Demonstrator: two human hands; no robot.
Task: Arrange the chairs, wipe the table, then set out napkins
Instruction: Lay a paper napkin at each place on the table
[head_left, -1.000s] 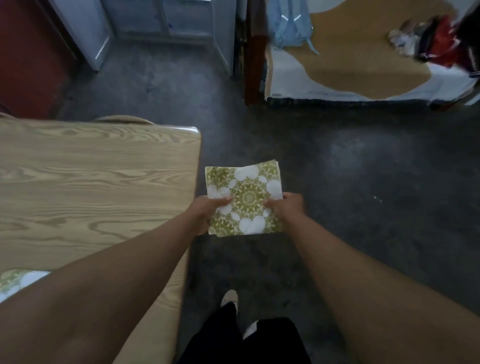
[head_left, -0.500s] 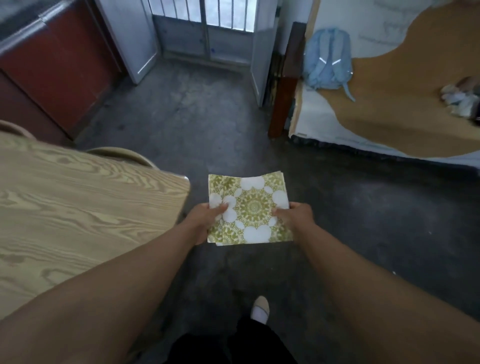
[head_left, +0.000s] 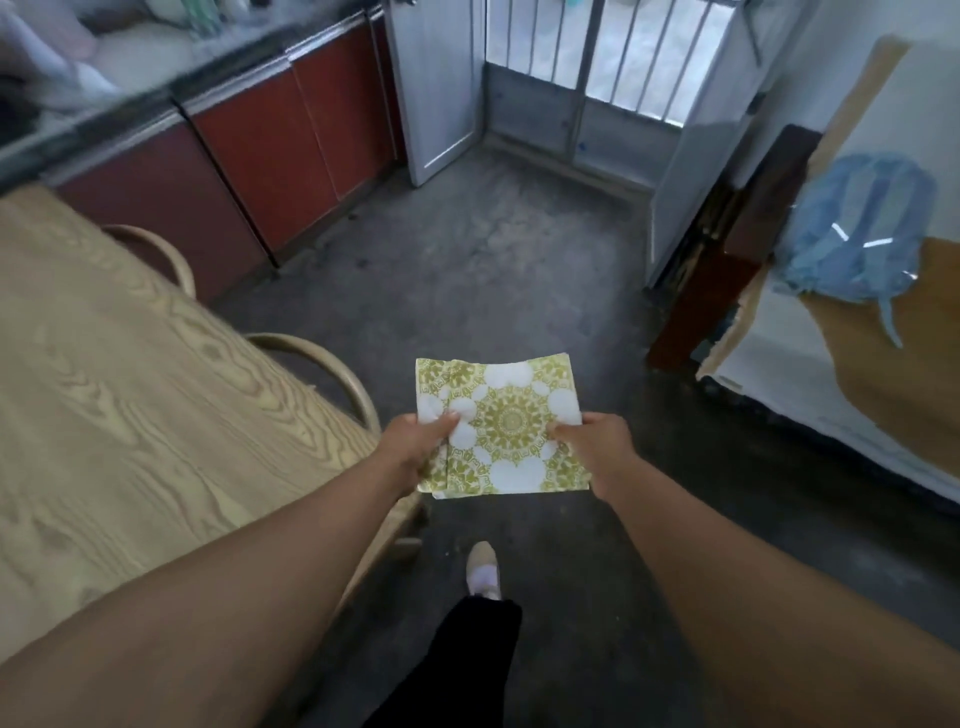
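Currently, viewpoint: looking down from head height at two bare forearms reaching forward over a dark concrete floor (head_left: 519, 270).
Napkins (head_left: 501, 423): a thin square stack, white with an olive-green medallion print, held level in the air between both hands, above the floor and just right of the table corner; a lower sheet peeking out at the near left edge.
Left hand (head_left: 415, 449): gripping the stack's left edge, thumb (head_left: 444, 420) pressed flat on top, the other fingers tucked underneath and hidden.
Right hand (head_left: 597, 447): gripping the right edge, thumb tip on top near the pattern's rim, remaining fingers curled under, out of sight.
Table (head_left: 130, 405): pale wood-grain top filling the left side, bare where visible, its near right corner hidden by the left forearm.
Chairs: two curved pale wooden backs tucked against the table's far long side, one (head_left: 317, 364) just left of the napkins, another (head_left: 156, 249) farther back.
Cabinets (head_left: 270, 150): red-brown doors under a dark counter along the upper left, blurred.
Door (head_left: 597, 78): grey metal with barred glass panels, straight ahead.
Backpack (head_left: 857, 228): light blue, resting on a white and tan covered surface at right.
Foot (head_left: 483, 569): one light shoe below the napkins, dark trouser leg behind it.
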